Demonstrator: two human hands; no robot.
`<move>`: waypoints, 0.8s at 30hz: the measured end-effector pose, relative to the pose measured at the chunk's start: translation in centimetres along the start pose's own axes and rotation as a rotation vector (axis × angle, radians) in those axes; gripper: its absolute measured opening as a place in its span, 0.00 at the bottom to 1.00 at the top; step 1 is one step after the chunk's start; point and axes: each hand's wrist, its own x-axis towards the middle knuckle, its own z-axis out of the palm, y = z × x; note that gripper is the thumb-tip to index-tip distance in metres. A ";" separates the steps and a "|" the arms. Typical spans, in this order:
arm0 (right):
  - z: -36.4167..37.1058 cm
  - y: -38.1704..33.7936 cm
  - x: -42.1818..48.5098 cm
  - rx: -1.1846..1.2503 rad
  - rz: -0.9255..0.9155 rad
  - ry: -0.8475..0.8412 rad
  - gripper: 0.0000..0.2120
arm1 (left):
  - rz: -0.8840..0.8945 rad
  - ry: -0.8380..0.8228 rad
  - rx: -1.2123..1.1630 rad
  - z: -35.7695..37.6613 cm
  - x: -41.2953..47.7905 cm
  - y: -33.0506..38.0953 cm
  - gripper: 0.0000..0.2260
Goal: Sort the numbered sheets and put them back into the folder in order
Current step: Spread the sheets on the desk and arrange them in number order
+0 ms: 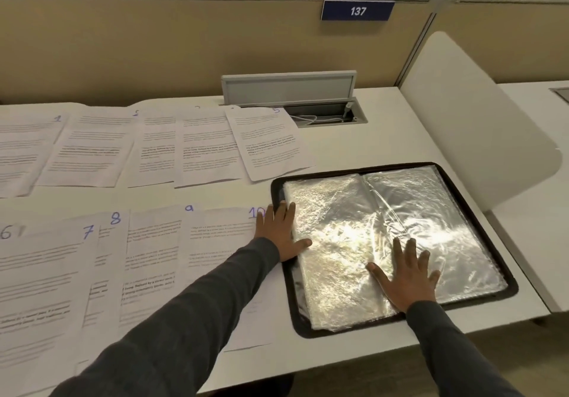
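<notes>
Both hands lie flat, fingers spread, on the open folder [400, 242]: left hand [281, 233] at its left edge, right hand [406, 276] near its middle; sheets [154, 242] lie left of it.

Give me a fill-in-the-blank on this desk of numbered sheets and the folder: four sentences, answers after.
The blue sign on the partition reads ____.
The far row's rightmost sheet is numbered ____.
The left hand lies across the folder's left edge, beside the sheet numbered ____.
The right hand rests flat on the folder, which lies ____.
Answers: 137; 5; 10; open.
</notes>
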 end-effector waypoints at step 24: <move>0.5 -0.8 0.9 0.171 -0.468 0.069 0.50 | -0.854 0.282 -0.793 2.6 -3.5 12.9 0.38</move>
